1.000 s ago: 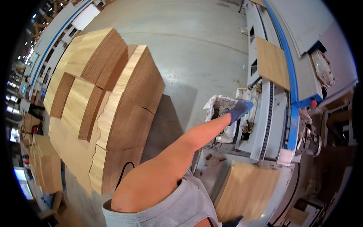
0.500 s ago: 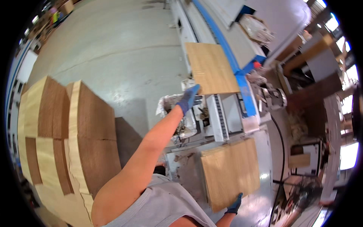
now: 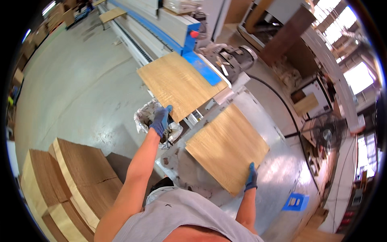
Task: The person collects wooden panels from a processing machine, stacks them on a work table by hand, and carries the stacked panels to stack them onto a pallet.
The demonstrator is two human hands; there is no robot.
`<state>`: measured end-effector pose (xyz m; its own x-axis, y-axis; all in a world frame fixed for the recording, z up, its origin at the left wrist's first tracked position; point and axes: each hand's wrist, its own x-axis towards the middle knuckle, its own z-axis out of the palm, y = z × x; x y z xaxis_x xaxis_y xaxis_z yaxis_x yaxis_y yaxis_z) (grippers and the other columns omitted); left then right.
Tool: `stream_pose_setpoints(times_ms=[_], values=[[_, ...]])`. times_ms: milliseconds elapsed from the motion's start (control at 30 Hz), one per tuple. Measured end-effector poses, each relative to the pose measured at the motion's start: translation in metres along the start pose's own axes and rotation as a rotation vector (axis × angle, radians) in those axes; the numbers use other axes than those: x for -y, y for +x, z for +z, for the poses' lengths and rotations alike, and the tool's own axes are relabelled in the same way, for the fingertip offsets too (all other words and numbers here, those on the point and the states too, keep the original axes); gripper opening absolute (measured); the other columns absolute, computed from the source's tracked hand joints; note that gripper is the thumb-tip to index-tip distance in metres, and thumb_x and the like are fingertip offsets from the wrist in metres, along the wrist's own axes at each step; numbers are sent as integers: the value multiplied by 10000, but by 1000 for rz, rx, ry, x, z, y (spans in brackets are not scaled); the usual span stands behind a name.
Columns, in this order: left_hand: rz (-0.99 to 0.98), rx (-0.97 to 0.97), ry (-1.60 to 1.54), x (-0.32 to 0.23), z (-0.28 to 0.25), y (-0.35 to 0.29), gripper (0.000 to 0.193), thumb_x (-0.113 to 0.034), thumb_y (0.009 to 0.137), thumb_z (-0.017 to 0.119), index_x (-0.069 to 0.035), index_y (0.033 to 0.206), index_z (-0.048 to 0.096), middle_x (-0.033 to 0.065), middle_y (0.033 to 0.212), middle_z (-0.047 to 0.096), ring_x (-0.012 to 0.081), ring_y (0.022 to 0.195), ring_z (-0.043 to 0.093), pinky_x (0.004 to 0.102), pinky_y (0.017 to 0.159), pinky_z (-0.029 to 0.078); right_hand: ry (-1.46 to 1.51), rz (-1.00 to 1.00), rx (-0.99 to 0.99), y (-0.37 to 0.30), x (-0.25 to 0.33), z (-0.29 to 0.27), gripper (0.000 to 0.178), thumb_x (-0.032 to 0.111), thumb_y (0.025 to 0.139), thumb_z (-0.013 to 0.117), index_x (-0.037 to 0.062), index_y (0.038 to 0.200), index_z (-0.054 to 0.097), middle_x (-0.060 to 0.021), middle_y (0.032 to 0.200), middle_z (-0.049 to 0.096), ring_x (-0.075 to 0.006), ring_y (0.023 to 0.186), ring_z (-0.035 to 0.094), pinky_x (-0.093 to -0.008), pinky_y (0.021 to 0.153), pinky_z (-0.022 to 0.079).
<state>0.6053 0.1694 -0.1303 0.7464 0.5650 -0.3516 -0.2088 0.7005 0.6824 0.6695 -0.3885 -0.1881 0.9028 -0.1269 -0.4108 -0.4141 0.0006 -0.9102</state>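
My left hand [image 3: 161, 121], in a blue glove, grips the near corner of a wood-grain panel [image 3: 179, 86]. That panel lies on the machine's feed track, its far edge by the blue strip. My right hand [image 3: 251, 177], gloved likewise, holds the right edge of a second wood-grain panel [image 3: 229, 149] near its front corner. This second panel rests over the metal table [image 3: 278, 161]; whether others lie under it I cannot tell. Fingers under both panels are hidden.
Stacked brown panels [image 3: 88, 161] stand at the lower left. A foil-lined bin [image 3: 143, 117] sits beside the track. Beyond the table are a motor [image 3: 238, 58], a black hose [image 3: 278, 90] and a fan [image 3: 327, 131]. A red knob [image 3: 194, 34] juts from the machine.
My view has turned to the right. The panel under my left hand has come nearer along the track, toward the table. My right hand stays at the edge of the table panel.
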Motion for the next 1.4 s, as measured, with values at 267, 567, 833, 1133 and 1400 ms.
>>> stream_pose_setpoints(times_ms=[267, 567, 833, 1133, 1400], values=[[-70, -6, 271, 78, 19, -122, 248, -175, 916, 663, 29, 1058, 655, 87, 923, 683, 180, 806, 662, 323, 681, 542, -58, 19, -30, -6, 7, 15, 485, 392, 945, 653, -37, 1171, 649, -89, 1055, 677, -171, 872, 638, -306, 776, 528], [-227, 428, 921, 112, 34, -243, 225, -201, 936, 617, 1, 1007, 684, 127, 789, 690, 217, 667, 650, 358, 635, 527, 298, 92, 138, -17, 16, 3, 586, 473, 973, 576, -12, 1302, 557, -93, 1213, 638, -206, 1028, 624, -340, 877, 520], [393, 209, 1583, 75, 55, -124, 513, -430, 880, 647, -5, 1167, 626, 238, 1023, 688, 407, 938, 665, 478, 812, 519, 319, 160, 221, -30, 23, -28, 591, 460, 971, 579, 40, 1376, 488, -110, 1260, 615, -230, 1106, 616, -386, 921, 532], [27, 467, 1377, 98, 68, -61, 763, -626, 808, 672, -21, 1263, 582, 233, 1131, 668, 376, 1053, 645, 430, 879, 498, 96, 176, 149, -5, 30, -10, 531, 444, 960, 605, 9, 1264, 584, -97, 1142, 662, -203, 991, 644, -339, 838, 541], [124, 477, 1350, 97, 67, -70, 690, -561, 870, 645, -21, 1291, 568, 217, 1155, 664, 362, 1082, 628, 413, 928, 478, 36, 93, 94, 11, 18, -13, 513, 405, 940, 650, -5, 1242, 594, -75, 1102, 662, -157, 901, 618, -312, 809, 519]])
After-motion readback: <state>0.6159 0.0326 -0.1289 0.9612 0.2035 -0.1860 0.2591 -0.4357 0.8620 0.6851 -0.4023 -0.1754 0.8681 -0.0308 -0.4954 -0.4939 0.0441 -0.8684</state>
